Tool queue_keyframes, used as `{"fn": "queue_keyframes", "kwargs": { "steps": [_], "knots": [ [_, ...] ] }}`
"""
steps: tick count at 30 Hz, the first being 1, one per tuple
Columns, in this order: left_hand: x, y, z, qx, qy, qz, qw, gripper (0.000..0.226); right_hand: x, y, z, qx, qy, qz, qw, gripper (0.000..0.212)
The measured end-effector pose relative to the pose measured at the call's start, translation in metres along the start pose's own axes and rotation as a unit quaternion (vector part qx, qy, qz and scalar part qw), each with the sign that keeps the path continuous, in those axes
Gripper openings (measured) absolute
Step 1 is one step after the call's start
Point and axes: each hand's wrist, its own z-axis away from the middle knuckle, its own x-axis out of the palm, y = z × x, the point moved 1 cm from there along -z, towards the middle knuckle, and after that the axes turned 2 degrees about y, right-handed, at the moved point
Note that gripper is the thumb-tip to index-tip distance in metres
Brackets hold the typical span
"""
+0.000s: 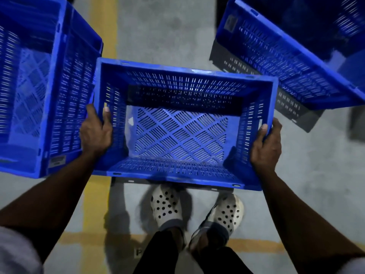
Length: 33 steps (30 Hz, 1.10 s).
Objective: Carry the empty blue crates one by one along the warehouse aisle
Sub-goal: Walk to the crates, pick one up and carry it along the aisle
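Head camera looks straight down at an empty blue plastic crate with slotted walls and a criss-cross floor [183, 123], held up in front of the person over the grey concrete floor [162, 30]. Left hand [95, 131] grips the crate's left short wall, with the thumb inside the rim and the other fingers wrapped around the outside. Right hand [266, 147] grips the right short wall the same way, thumb over the rim and fingers down the outside. Both hands are closed tight on the crate, and both bare arms reach forward from the bottom corners. Nothing lies inside the crate. A second blue slotted crate [39, 86] is at the left, just beside the held one, with a small label near its lower corner. A third blue slotted crate [296, 52] is at the upper right, tilted in the view, with a dark grey slotted crate [284, 99] showing under it. Below the held crate are two white clog shoes with round holes [167, 206], worn with dark trousers. A yellow painted line [102, 36] runs up the floor at the left, and another yellow line crosses it near the feet.
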Motion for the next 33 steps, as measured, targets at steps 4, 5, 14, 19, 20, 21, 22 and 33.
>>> {"fn": "queue_keyframes", "kwargs": {
  "steps": [4, 5, 14, 19, 20, 21, 22, 33],
  "knots": [
    [-0.004, 0.003, 0.000, -0.020, -0.009, 0.001, 1.000, 0.059, -0.005, -0.001, -0.005, 0.050, -0.072, 0.031, 0.996, 0.049],
    [-0.009, 0.003, 0.002, -0.028, -0.023, 0.010, 0.999, 0.057, -0.010, -0.004, -0.004, 0.067, -0.087, 0.041, 0.993, 0.049],
    [-0.142, 0.044, 0.079, -0.089, -0.071, 0.133, 0.985, 0.081, -0.174, -0.047, 0.032, 0.090, -0.109, 0.003, 0.990, 0.047],
    [-0.260, 0.101, 0.131, -0.098, -0.056, 0.149, 0.982, 0.058, -0.295, -0.105, 0.066, 0.077, -0.066, -0.003, 0.995, 0.040],
    [-0.283, 0.112, 0.141, -0.102, -0.051, 0.155, 0.981, 0.056, -0.320, -0.116, 0.073, 0.081, -0.059, -0.002, 0.995, 0.041],
    [-0.304, 0.118, 0.149, -0.103, -0.048, 0.158, 0.981, 0.057, -0.344, -0.126, 0.080, 0.078, -0.053, -0.001, 0.996, 0.043],
    [-0.321, 0.124, 0.156, -0.105, -0.045, 0.164, 0.980, 0.057, -0.363, -0.133, 0.086, 0.070, -0.050, -0.002, 0.996, 0.044],
    [-0.483, 0.210, 0.211, 0.017, -0.064, 0.205, 0.977, 0.048, -0.573, -0.191, 0.164, 0.119, 0.092, -0.093, 0.984, 0.050]
  ]
}}
